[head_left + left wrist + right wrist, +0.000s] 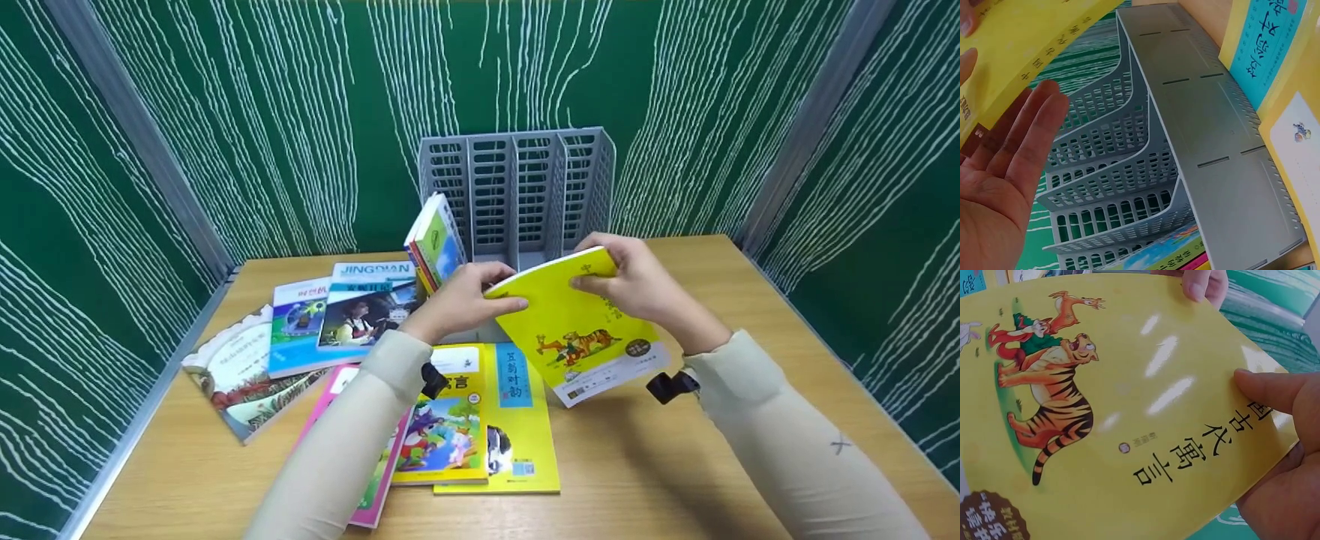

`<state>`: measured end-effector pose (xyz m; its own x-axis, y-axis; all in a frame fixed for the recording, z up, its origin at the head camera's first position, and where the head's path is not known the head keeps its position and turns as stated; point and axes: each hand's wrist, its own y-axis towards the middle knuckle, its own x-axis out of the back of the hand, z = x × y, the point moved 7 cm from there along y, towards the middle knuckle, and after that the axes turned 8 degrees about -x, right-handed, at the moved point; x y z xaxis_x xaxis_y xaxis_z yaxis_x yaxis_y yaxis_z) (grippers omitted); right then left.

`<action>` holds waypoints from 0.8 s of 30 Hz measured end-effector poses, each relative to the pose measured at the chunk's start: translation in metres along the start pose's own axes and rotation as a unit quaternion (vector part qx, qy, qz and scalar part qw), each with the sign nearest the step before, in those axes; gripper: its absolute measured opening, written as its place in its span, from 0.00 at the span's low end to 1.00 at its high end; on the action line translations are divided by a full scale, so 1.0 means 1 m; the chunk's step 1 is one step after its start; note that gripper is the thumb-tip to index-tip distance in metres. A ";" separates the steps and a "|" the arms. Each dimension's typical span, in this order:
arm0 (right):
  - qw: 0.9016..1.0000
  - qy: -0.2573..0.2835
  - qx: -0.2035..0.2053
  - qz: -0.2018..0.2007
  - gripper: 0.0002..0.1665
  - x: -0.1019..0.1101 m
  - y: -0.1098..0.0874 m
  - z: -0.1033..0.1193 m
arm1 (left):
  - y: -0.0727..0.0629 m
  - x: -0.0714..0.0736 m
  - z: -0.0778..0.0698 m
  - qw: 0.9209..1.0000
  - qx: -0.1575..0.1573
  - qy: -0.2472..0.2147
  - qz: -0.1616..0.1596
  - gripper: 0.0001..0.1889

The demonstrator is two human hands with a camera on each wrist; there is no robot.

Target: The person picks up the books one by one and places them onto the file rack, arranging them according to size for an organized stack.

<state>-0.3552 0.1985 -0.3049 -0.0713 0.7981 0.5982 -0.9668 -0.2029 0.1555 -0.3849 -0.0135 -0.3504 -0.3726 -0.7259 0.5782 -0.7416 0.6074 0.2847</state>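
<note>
Both hands hold a yellow storybook [577, 322] tilted above the table, its cover with a tiger picture facing up. My left hand [474, 296] pinches its upper left corner, thumb on the cover and fingers behind. In the left wrist view, that hand's fingers [1027, 129] stretch along the spine side. At the upper right corner, my right hand [626, 277] grips the book between thumb and fingers; the right wrist view shows the thumb [1264, 388] pressed on the cover. Behind the book stands a grey file rack [517, 187] with upright dividers.
Several books stand in the rack's leftmost compartment, a green and blue one [439, 240] among them. Left on the table lie a JINGDIAN book [371, 307], a blue book [300, 330] and a pale book [247, 375]. Nearer are a pink-edged book [375, 487] and overlapping yellow books [450, 420].
</note>
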 end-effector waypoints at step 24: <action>0.997 -0.042 0.059 -0.002 0.28 -0.002 -0.004 0.024 | -0.012 0.003 -0.009 0.998 -0.062 -0.003 0.003 0.14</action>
<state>-0.3451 0.1838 -0.2882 -0.0424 0.7503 0.6597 -0.9308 -0.2697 0.2469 -0.3722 -0.0201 -0.3448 -0.3803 -0.7233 0.5763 -0.6651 0.6469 0.3730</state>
